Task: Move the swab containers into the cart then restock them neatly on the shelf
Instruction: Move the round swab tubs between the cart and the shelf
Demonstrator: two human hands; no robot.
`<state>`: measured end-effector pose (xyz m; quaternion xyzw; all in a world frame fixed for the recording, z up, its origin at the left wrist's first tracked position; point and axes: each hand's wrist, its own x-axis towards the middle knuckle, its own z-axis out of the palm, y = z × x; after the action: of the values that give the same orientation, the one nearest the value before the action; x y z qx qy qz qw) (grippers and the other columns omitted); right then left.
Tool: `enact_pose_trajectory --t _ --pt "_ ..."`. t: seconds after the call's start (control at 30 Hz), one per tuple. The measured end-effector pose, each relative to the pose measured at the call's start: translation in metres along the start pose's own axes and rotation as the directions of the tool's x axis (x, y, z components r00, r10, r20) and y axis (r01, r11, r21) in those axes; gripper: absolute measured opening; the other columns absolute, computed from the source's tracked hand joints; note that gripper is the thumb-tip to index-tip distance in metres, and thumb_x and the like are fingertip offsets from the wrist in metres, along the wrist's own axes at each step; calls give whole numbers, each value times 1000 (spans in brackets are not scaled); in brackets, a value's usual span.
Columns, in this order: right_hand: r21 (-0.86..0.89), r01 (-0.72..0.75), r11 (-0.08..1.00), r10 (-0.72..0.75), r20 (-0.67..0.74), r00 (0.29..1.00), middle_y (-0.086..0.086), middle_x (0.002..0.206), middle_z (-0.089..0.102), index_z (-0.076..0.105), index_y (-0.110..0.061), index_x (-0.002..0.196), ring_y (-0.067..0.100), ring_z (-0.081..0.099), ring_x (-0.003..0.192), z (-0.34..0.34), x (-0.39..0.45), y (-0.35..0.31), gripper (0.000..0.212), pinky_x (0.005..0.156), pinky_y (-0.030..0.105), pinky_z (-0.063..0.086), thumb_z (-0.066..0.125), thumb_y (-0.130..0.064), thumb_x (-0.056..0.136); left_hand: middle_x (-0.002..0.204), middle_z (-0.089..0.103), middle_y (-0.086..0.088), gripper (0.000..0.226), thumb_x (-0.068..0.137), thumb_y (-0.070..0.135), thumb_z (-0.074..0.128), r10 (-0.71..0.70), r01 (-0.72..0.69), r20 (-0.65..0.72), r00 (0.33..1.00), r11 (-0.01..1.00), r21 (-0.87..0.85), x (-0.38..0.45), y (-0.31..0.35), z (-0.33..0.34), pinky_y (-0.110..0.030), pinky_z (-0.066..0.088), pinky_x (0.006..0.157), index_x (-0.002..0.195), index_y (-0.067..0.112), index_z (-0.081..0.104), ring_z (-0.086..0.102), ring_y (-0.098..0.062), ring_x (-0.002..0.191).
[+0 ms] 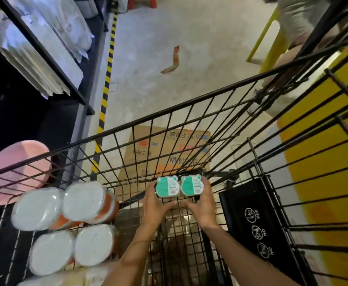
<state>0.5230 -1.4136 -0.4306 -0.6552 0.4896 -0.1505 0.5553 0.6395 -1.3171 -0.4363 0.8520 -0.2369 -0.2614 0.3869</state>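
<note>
Hold: I am gripping a twin pack of green swab containers [178,186] from both sides, left hand [156,205] curled round its left end, right hand [202,205] curled round its right end, thumbs tucked underneath.
Reason for the hold: I am judging that two hands are keeping the pair level, labels up, so it sets down flat.
Position: I am holding the pack inside the cart [169,112], low and near its front wall.
Other stock: white-lidded packs [65,221] are lying well to the left of my left hand, stacked against the cart's left side.
Open room: bare wire floor is showing below and between my hands.
Edges: the black seat flap [257,221] is standing just right of my right hand; the shelf [45,52] is sitting far left, beyond the cart.
</note>
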Motion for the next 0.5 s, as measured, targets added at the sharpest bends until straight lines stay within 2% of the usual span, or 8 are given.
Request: enact_pose_trajectory --t 0.1,0.2,0.27,0.33,0.4,0.47,0.5 --pt "17 22 1000 -21 -60 998 -2 116 52 42 -9 134 -12 50 96 4 3 5 81 69 -8 36 77 15 65 115 51 12 90 56 9 90 -41 38 -35 999 995 -90 3 2 6 4 33 82 133 12 44 47 0 106" --pt "21 24 999 -22 -81 996 -1 118 56 45 -11 131 4 54 104 7 2 9 76 76 -6 37 80 8 66 101 53 21 78 55 7 90 -49 39 -67 997 989 -141 5 3 4 5 38 71 118 23 47 51 6 92" --pt "40 10 999 -6 -82 997 -2 117 57 45 -13 128 9 54 109 9 1 12 75 76 -6 38 82 5 65 105 56 16 76 56 9 90 -43 33 -65 997 989 -145 3 1 -3 -3 42 79 118 21 48 54 -2 99" --pt "43 -4 999 9 -101 995 -2 116 57 45 -15 125 13 55 111 12 0 15 75 75 -6 38 84 3 64 118 58 3 82 56 10 90 -38 30 -61 997 991 -128 -1 -2 -10 -24 47 93 126 11 48 54 -11 111" --pt "40 -23 999 27 -110 994 3 123 55 45 -15 128 15 52 117 14 2 17 80 83 0 39 86 0 61 124 58 -4 84 56 8 90 -28 21 -54 998 992 -128 -5 -7 -15 -40 46 101 129 8 47 54 -18 116" --pt "-6 -14 1000 13 -112 994 6 129 48 44 -12 134 16 47 121 16 4 19 86 92 10 37 88 -3 60 126 57 -6 86 55 8 90 -42 35 -53 998 992 -121 -5 -9 -17 -43 44 104 130 8 47 53 -19 119" --pt "-34 4 999 -8 -113 994 6 129 46 45 -11 134 16 46 121 17 5 20 87 94 11 35 88 -5 60 127 56 -5 87 55 10 91 -46 39 -57 997 992 -118 -3 -10 -17 -40 43 105 131 10 47 51 -18 120"
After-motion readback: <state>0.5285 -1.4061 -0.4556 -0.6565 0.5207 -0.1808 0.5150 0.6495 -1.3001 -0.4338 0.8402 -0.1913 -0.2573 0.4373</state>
